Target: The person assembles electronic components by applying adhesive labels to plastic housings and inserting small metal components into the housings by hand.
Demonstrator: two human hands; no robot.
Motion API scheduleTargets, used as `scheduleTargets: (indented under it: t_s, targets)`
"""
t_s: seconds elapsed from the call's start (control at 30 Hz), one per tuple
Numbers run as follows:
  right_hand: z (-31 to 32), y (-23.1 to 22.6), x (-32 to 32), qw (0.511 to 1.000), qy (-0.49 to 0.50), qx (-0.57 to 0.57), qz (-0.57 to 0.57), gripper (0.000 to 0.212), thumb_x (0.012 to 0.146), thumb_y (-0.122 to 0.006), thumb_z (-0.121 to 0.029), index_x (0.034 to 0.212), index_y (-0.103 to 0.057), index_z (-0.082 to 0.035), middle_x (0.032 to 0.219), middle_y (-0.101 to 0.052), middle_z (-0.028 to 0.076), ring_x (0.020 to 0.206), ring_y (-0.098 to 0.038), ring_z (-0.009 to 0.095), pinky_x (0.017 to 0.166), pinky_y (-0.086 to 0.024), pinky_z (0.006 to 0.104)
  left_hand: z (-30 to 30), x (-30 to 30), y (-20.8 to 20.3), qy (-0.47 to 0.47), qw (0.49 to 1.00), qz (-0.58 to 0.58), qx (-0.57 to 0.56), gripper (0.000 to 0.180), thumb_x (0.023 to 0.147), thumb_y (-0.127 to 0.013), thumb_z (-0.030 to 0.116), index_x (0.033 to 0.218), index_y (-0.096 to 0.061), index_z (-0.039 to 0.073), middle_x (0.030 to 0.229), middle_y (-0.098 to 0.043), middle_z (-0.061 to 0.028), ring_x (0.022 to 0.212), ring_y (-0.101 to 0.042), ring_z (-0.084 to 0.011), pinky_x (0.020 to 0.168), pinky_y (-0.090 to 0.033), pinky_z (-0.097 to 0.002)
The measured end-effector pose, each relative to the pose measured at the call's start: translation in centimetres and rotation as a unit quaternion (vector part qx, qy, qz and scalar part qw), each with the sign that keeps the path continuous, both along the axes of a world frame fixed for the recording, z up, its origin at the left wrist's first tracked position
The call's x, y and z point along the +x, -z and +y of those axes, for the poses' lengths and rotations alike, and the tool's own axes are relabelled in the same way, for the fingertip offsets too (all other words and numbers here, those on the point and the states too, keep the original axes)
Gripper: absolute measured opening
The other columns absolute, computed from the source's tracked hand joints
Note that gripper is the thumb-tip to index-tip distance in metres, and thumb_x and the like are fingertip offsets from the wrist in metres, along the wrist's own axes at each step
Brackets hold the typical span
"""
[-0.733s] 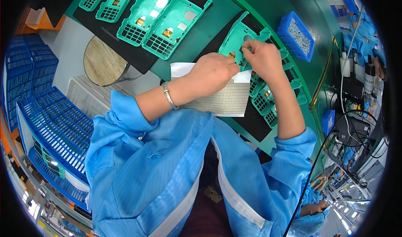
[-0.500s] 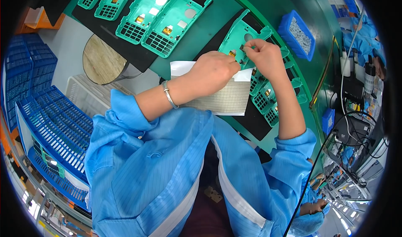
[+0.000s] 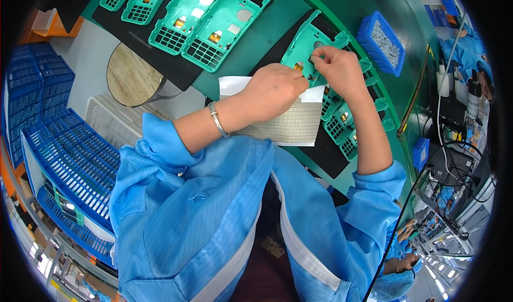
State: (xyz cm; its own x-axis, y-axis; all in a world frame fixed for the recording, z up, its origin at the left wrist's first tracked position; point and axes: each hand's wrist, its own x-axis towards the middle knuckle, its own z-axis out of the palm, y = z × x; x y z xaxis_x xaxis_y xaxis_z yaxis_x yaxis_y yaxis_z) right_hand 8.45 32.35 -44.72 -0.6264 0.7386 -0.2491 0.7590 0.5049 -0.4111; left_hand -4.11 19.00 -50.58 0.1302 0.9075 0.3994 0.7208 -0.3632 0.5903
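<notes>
In the head view, the right hand (image 3: 339,69) had its thumb and forefinger pinched together over a green housing (image 3: 304,45); the small dark piece that showed at those fingertips half a second earlier could no longer be made out, so I could not tell whether it was gripped. The left hand (image 3: 278,88) stayed curled beside that housing, over a grid-lined sheet (image 3: 294,123); what its hidden fingertips held, if anything, I could not tell.

A blue bin (image 3: 365,35) beyond the right hand held many small pale pieces (image 3: 386,43). Blue slatted crates (image 3: 75,158) stood at the left, with an orange bin (image 3: 64,27) farther up.

More green housings (image 3: 227,29) lay on a black mat (image 3: 176,69), itself on the green table (image 3: 256,45). A round wooden-topped stool (image 3: 131,75) stood beyond the table's edge, and other people in blue were at the far right.
</notes>
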Motion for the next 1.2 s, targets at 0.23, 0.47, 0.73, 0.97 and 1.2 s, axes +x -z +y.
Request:
scheduleTargets:
  t_s: [0.23,0.47,0.73,0.97,1.2]
  targets:
    - [0.6,0.6,0.3,0.996,-0.07,0.063,-0.007,0.011,0.079,-0.063,-0.02,0.082,-0.068,-0.011,0.057,-0.06,0.007,0.052,-0.057,0.023,0.052,-0.045,0.0356,0.0,0.1,-0.1,-0.001,1.0,0.004,0.009,0.01,0.072,-0.059,0.005,0.081,-0.061,0.005,0.073,-0.057,-0.0064,0.072,-0.061,-0.0246,0.066,-0.049,-0.0361]
    - [0.8,1.2,1.1,0.987,-0.106,0.116,0.033,0.013,0.08,-0.066,-0.019,0.088,-0.07,-0.01,0.066,-0.064,0.008,0.056,-0.059,0.023,0.053,-0.046,0.0338,0.1,0.2,-0.1,-0.005,1.0,0.003,0.023,0.01,0.072,-0.059,0.006,0.082,-0.061,0.006,0.072,-0.056,-0.0064,0.07,-0.06,-0.025,0.064,-0.048,-0.0359]
    - [-0.1,0.4,1.3,0.987,-0.086,0.129,0.041,0.01,0.08,-0.064,-0.018,0.085,-0.068,-0.01,0.077,-0.065,0.007,0.067,-0.062,0.025,0.059,-0.049,0.0364,0.2,0.1,0.1,-0.008,1.0,0.017,0.009,0.01,0.073,-0.059,0.006,0.083,-0.06,0.006,0.074,-0.057,-0.0057,0.071,-0.06,-0.0246,0.063,-0.048,-0.0357]
    - [0.2,0.7,0.6,0.963,-0.177,0.202,0.011,0.008,0.077,-0.064,-0.015,0.075,-0.064,-0.007,0.077,-0.062,0.007,0.07,-0.063,0.027,0.058,-0.049,0.0394,0.1,0.2,0.2,-0.011,1.0,0.017,0.017,0.01,0.073,-0.059,0.007,0.083,-0.061,0.006,0.073,-0.057,-0.0058,0.071,-0.06,-0.0241,0.063,-0.048,-0.0354]
    - [0.8,1.3,0.4,0.944,-0.23,0.237,-0.012,0.007,0.078,-0.064,-0.013,0.074,-0.065,-0.007,0.072,-0.06,0.006,0.064,-0.061,0.024,0.055,-0.049,0.0355,-0.1,0.6,0.1,-0.023,0.999,0.016,0.021,0.01,0.071,-0.059,0.007,0.081,-0.059,0.007,0.071,-0.055,-0.0058,0.069,-0.059,-0.0241,0.063,-0.047,-0.0354]
